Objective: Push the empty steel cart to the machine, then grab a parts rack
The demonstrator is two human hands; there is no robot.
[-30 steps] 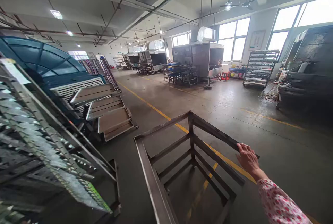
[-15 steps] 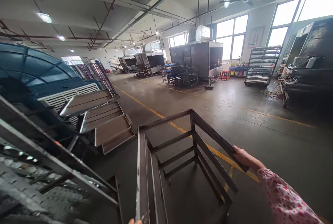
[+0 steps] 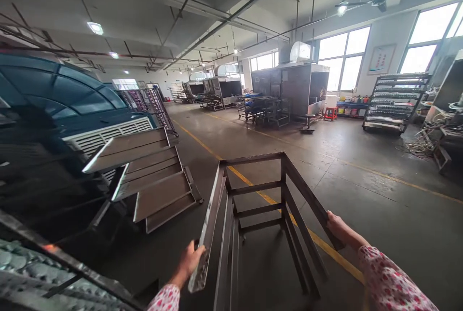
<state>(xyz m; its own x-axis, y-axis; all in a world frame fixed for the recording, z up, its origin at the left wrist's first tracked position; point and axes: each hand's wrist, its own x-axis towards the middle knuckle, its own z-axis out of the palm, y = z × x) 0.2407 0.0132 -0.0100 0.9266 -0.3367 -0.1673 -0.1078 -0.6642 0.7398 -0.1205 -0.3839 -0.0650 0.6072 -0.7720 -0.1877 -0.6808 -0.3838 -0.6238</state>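
You have both hands on the empty steel rack frame (image 3: 260,205); your left hand (image 3: 190,263) is clenched on the near end of its left top rail, fingers wrapped around the flat bar, and your right hand (image 3: 338,228) is closed over the right top rail, near its near end; the frame stands on the concrete floor (image 3: 379,205) right in front of you, straddling the yellow floor line (image 3: 217,154), open end towards you.

By the look of it you are at the steering stage, the frame gripped and set to be walked or pushed along the aisle; a move from here calls for an even push on both rails so that the frame tracks straight and stays off the slanted tray stack (image 3: 152,176) just to its left.

Counted: one frame in hand, two hands on it; three slanted trays show in the stack at the left; one loaded shelf rack (image 3: 394,103) stands far right by the windows; one red stool (image 3: 329,113) is far off beside the booth (image 3: 292,87).
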